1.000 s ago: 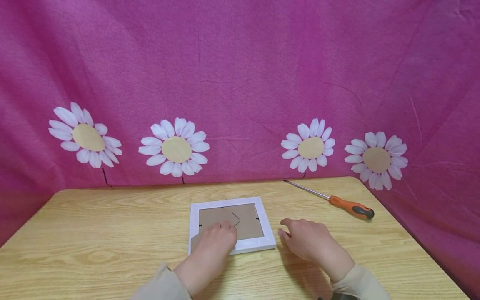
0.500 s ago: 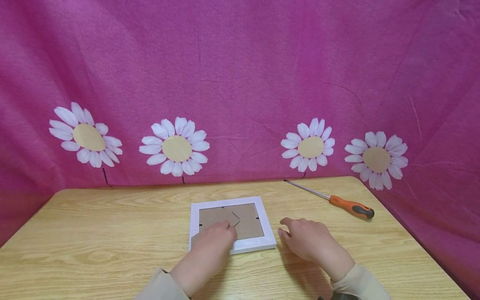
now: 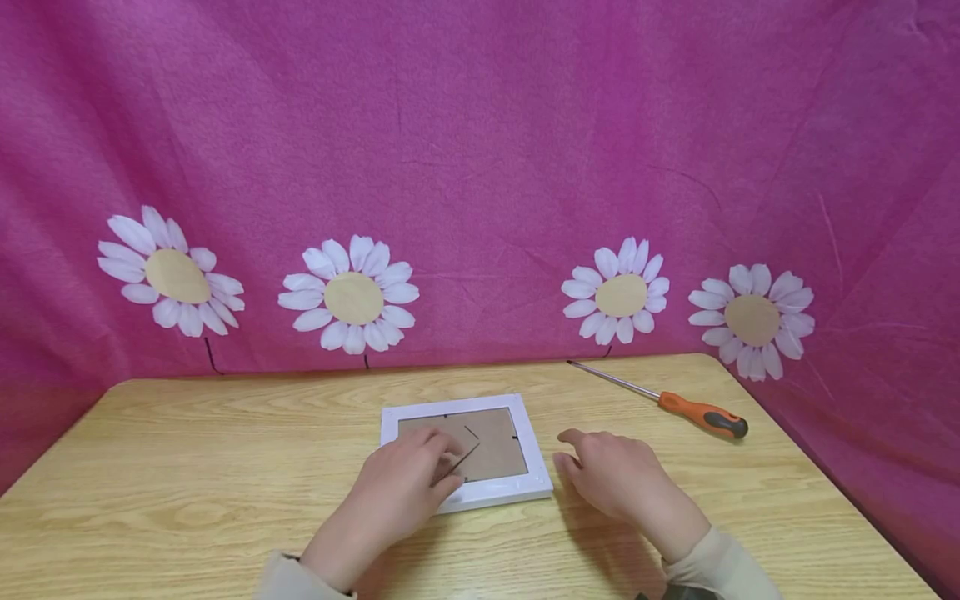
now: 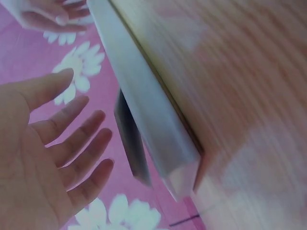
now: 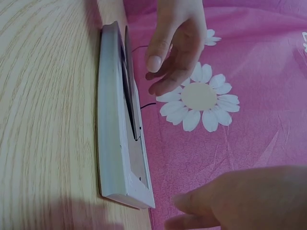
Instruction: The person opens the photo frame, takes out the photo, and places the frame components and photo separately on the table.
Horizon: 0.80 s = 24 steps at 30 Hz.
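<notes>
A white picture frame [image 3: 535, 454] lies face down on the wooden table, its brown backing board [image 3: 501, 446] upward. My left hand [image 3: 397, 483] is over the frame's left part and hides that corner. Its fingers [image 4: 81, 155] are spread and hold nothing in the left wrist view, apart from the frame. A dark support leg [image 4: 129, 139] stands slightly away from the frame's back there. To the right of the frame, my right hand [image 3: 618, 475] has loosely bent fingers and touches nothing visible. The right wrist view shows the frame's white side [image 5: 111, 120] between table and hands.
A screwdriver [image 3: 701, 414] with an orange and black handle lies at the table's back right, its shaft pointing to the rear left. Behind the wooden table [image 3: 187, 467] hangs a pink cloth [image 3: 480, 167] with white daisies.
My left hand, earlier curled over the frame's backing, has lifted, moved left and loosened its fingers. More of the support leg's edge shows. My right hand and the frame have hardly moved.
</notes>
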Each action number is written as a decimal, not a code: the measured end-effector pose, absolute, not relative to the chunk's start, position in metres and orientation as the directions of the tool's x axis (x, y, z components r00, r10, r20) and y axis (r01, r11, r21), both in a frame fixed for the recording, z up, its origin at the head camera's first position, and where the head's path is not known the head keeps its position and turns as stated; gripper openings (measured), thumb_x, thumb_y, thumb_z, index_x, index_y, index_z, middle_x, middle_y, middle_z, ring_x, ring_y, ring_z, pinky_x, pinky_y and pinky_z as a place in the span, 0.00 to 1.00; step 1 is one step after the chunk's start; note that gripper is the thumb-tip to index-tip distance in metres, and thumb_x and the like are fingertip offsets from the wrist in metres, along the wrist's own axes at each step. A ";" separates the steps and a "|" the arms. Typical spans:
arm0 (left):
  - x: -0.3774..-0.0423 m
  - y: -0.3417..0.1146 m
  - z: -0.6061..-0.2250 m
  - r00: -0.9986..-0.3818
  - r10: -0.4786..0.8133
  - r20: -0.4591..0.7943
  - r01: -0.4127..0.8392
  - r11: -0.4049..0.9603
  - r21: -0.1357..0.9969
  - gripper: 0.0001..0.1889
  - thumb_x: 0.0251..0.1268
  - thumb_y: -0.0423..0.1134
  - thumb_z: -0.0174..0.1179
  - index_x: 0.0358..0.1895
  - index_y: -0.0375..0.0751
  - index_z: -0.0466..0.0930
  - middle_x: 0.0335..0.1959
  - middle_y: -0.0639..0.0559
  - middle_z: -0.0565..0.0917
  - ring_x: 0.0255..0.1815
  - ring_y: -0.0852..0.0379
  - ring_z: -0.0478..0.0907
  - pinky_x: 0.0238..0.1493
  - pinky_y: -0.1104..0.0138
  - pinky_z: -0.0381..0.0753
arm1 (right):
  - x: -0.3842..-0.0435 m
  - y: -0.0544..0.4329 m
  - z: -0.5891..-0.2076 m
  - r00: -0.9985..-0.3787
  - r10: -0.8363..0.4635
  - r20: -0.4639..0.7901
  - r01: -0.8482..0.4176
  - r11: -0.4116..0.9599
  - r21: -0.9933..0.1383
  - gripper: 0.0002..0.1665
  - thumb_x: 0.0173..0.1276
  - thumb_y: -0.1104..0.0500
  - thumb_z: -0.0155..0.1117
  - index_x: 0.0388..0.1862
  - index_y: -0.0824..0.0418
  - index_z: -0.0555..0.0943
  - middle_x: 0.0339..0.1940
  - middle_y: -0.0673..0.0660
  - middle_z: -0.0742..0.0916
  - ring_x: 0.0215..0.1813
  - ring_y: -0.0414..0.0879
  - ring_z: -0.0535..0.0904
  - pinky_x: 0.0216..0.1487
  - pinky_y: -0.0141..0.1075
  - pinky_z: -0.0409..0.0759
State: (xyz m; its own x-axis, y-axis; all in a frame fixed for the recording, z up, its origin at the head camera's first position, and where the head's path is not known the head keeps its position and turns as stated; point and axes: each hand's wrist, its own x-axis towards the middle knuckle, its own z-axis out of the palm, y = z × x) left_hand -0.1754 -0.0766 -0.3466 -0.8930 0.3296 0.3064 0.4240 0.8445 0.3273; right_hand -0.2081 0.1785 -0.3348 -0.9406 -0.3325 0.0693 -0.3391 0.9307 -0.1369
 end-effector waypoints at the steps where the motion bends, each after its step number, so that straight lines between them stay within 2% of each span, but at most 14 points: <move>1: -0.175 -0.079 -0.346 -0.898 0.318 0.303 0.412 0.848 0.333 0.13 0.60 0.43 0.71 0.46 0.45 0.83 0.43 0.56 0.81 0.47 0.56 0.79 0.44 0.56 0.79 | -0.208 0.179 -0.335 -0.940 -0.333 0.070 -0.340 0.930 -0.139 0.17 0.71 0.52 0.61 0.54 0.57 0.83 0.43 0.57 0.88 0.48 0.56 0.84 0.40 0.56 0.80; 13: -0.178 -0.102 -0.344 -0.953 0.272 0.134 0.302 0.881 0.364 0.33 0.58 0.52 0.71 0.63 0.38 0.75 0.62 0.45 0.76 0.64 0.44 0.71 0.62 0.48 0.71 | -0.212 0.186 -0.328 -0.934 -0.338 0.114 -0.353 0.923 -0.152 0.18 0.72 0.51 0.61 0.55 0.57 0.82 0.43 0.57 0.89 0.46 0.57 0.85 0.41 0.54 0.81; 24: -0.178 -0.119 -0.347 -0.970 0.242 0.021 0.231 0.892 0.388 0.45 0.56 0.60 0.69 0.71 0.38 0.66 0.70 0.36 0.67 0.71 0.39 0.62 0.68 0.44 0.63 | -0.218 0.192 -0.326 -0.945 -0.311 0.100 -0.325 0.926 -0.191 0.18 0.73 0.52 0.60 0.56 0.59 0.82 0.43 0.57 0.88 0.46 0.55 0.84 0.43 0.55 0.80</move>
State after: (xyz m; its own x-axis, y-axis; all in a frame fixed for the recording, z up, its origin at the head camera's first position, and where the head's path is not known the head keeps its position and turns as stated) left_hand -0.1782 -0.1186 -0.3473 -0.9702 0.2415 0.0214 0.2307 0.8923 0.3879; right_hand -0.2181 0.1923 -0.3265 -0.9450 -0.3113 0.1003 -0.3254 0.9262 -0.1906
